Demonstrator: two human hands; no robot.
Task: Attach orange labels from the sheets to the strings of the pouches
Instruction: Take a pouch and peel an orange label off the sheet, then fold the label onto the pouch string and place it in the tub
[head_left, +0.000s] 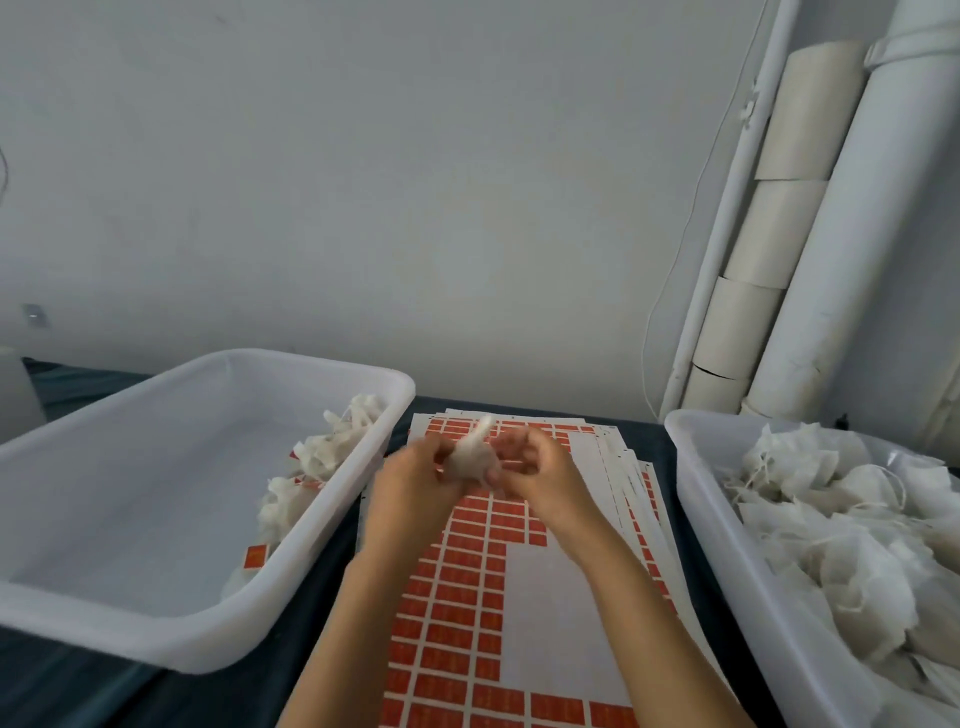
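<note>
A small white pouch (470, 457) is held up between both hands above the sheets of orange labels (467, 597). My left hand (415, 478) grips the pouch's body from the left. My right hand (530, 462) has its fingers curled at the pouch's right side; motion blur hides what they pinch. The top sheet has a bare white area where labels are gone. No string or label shows clearly between my fingers.
A white tub (156, 623) on the left holds several pouches with orange labels (311, 467) along its right side. A white tub (727, 545) on the right is heaped with unlabelled pouches (841, 519). Cardboard rolls (769, 249) and a pipe lean against the wall.
</note>
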